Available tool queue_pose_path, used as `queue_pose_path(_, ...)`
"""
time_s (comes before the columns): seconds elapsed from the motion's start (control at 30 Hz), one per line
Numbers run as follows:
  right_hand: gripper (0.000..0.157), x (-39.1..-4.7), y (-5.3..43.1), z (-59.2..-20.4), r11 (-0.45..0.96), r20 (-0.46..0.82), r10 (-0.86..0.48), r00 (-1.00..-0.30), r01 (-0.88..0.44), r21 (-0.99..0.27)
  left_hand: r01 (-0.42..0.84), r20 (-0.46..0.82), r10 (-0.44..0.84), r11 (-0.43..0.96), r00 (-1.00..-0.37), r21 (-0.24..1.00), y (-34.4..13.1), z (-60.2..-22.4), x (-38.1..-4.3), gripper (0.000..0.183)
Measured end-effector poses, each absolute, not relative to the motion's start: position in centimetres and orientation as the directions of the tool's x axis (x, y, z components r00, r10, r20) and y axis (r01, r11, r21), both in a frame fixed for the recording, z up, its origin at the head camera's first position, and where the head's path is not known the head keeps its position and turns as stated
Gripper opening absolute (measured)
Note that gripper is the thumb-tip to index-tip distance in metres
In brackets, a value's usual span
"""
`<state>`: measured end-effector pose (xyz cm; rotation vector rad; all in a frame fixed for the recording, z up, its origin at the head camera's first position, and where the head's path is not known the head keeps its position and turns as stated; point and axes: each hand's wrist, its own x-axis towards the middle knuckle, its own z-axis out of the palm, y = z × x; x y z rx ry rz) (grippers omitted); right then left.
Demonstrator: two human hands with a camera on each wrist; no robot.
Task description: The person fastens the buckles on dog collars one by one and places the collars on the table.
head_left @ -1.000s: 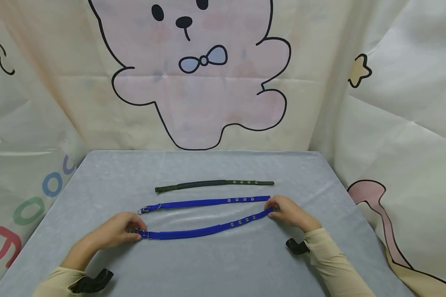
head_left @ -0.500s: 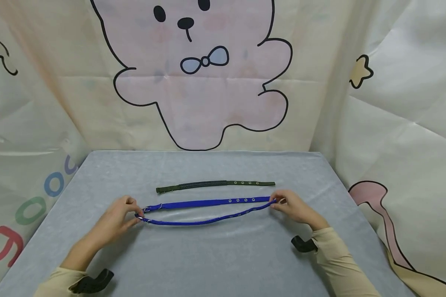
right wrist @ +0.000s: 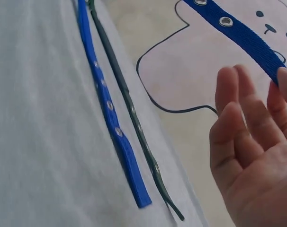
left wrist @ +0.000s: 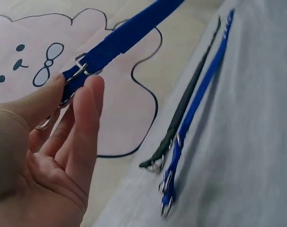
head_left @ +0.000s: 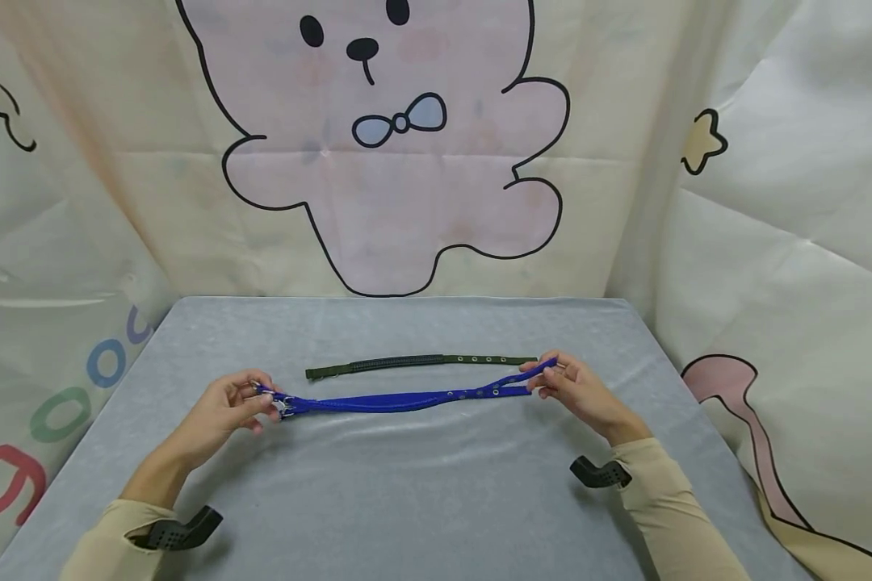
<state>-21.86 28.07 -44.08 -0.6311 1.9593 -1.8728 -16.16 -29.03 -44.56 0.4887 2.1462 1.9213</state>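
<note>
A blue webbing collar (left wrist: 117,47) is held up lengthwise between my two hands, above the table. My left hand (head_left: 225,411) pinches its buckle end between thumb and fingertips, close by the metal buckle (left wrist: 78,68). At the other end, my right hand (head_left: 584,395) pinches the tip past the eyelets (right wrist: 226,21), its other fingers loosely bent. A second blue collar (right wrist: 108,101) lies stretched out on the cloth below; in the head view the raised one overlaps it. Beyond it lies a thinner dark green collar (head_left: 396,363), also with eyelets and metal rings.
Pale grey cloth (head_left: 421,500) covers the table. Behind it hangs a cream curtain (head_left: 145,218) with a cartoon bear, and similar printed sheets flank both sides. A black bracket (head_left: 185,530) sits at each wrist.
Both hands have lifted the held blue collar off the near side and moved it away from me, so it now overlaps the second blue collar. The two lying collars have stayed put.
</note>
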Motion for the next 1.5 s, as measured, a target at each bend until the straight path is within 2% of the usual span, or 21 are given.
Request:
queue_pose_path(0.17, 0.019, -21.9, 27.6, -43.9, -0.175, 0.064, -0.577, -0.814, 0.046, -0.983, -0.003, 0.076, 0.405, -0.189, -0.911, 0.982, -27.8, -44.1, -17.1, 0.017)
queue_pose_path(0.37, 0.032, -22.2, 26.2, -43.4, -0.402, 0.169, -0.575, -0.801, 0.096, -0.911, -0.051, 0.113, 0.377, -0.399, -0.92, 0.916, -25.7, -43.3, -17.7, 0.013)
queue_pose_path(0.57, 0.033, -22.2, 24.6, -42.6, -0.553, 0.214, -0.505, -0.836, 0.123, -0.824, -0.061, 0.159, 0.308, -0.6, -0.938, 0.798, -23.7, -42.9, -18.3, 0.023)
queue_pose_path(0.7, 0.033, -22.2, 23.7, -42.3, -0.607, 0.23, -0.466, -0.855, 0.12, -0.785, -0.045, 0.14, 0.264, -0.589, -0.954, 0.807, -22.7, -42.5, -18.7, 0.025)
queue_pose_path(0.8, 0.031, -22.3, 23.1, -42.1, -0.606, 0.239, -0.446, -0.862, 0.095, -0.79, -0.009, 0.124, 0.22, -0.519, -0.968, 0.855, -22.1, -42.2, -19.0, 0.022)
queue_pose_path(1.03, 0.022, -22.2, 21.3, -41.6, -0.521, 0.221, -0.384, -0.896, 0.013, -0.853, 0.109, 0.136, 0.14, -0.185, -0.981, 0.977, -20.7, -41.9, -19.4, 0.016)
queue_pose_path(1.13, 0.019, -22.1, 20.5, -41.4, -0.497, 0.209, -0.357, -0.91, -0.004, -0.868, 0.145, 0.159, 0.14, -0.106, -0.977, 0.984, -20.0, -41.7, -19.5, 0.019)
queue_pose_path(1.23, 0.019, -22.0, 19.8, -41.2, -0.507, 0.202, -0.33, -0.922, -0.007, -0.862, 0.159, 0.171, 0.139, -0.095, -0.975, 0.983, -19.3, -41.5, -19.5, 0.021)
queue_pose_path(1.5, 0.026, -21.3, 18.2, -40.7, -0.499, 0.157, -0.298, -0.942, 0.014, -0.866, 0.136, 0.158, 0.121, -0.169, -0.98, 0.976, -17.3, -40.7, -19.1, 0.025)
